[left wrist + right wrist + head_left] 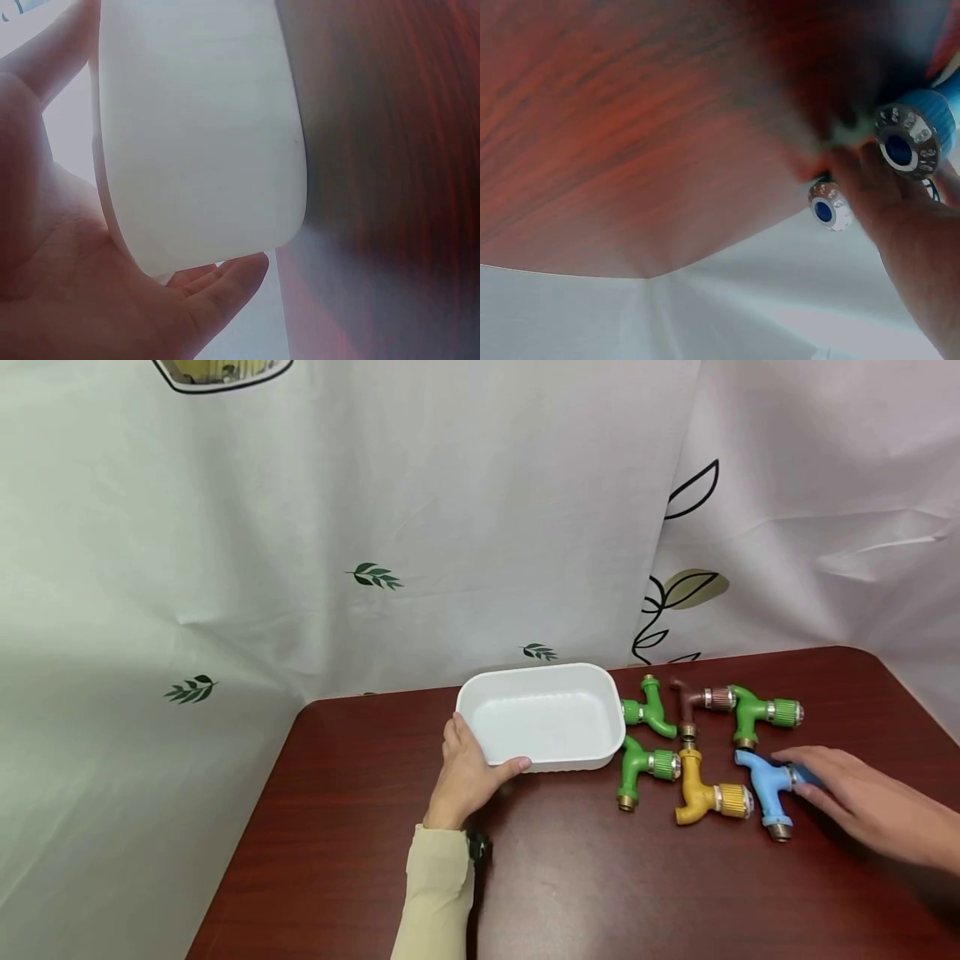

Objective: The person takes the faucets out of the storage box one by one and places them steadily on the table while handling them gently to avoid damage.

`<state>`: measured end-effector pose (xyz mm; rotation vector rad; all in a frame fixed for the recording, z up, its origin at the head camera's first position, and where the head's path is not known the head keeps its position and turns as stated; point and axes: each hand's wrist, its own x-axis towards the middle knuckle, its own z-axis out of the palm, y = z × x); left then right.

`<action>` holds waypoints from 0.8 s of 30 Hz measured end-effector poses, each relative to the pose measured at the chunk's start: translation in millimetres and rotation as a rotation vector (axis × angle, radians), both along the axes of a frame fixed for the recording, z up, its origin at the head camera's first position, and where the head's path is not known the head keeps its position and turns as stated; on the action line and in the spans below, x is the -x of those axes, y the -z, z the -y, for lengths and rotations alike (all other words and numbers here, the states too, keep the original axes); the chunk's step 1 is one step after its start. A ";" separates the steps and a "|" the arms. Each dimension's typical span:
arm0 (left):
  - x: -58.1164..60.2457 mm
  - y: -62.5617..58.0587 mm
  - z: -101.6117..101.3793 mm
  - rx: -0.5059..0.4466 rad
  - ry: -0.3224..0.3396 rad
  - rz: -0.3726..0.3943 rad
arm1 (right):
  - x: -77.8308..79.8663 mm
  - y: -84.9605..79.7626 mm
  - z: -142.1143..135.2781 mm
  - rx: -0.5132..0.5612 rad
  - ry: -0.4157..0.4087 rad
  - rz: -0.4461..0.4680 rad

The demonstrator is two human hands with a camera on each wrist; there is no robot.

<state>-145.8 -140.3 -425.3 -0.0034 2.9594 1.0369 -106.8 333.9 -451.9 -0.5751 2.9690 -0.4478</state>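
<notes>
My left hand (461, 781) grips the near left corner of a white plastic tub (573, 765), thumb along its front rim and fingers on its left side. In the left wrist view the tub's wall (199, 135) fills the space beside the palm. At the right, my right hand (873, 793) holds the knob of a light blue tap (767, 783), fingers on the far side and thumb on the near side. The knob's ribbed end (909, 142) shows between the fingers in the right wrist view. A yellow tap (697, 795) lies just left of the blue one.
Two green taps (636, 767) lie close to the tub's right side. Behind the yellow and blue taps are a brown tap (686, 706) and another green tap (747, 714). A printed white curtain (480, 527) hangs behind the dark red table (360, 827).
</notes>
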 end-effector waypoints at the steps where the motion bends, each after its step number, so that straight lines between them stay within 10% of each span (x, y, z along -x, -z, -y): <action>1: 0.2 -0.4 0.2 0.000 0.001 0.002 | -0.4 -1.5 2.1 0.014 0.011 -0.004; 11: -1.0 -2.6 1.6 0.009 -0.011 0.002 | -2.8 -22.3 53.1 0.187 -0.015 -0.298; 24: -9.5 -15.0 -4.9 0.074 -0.042 -0.083 | 8.5 -53.4 146.5 0.356 0.059 -0.401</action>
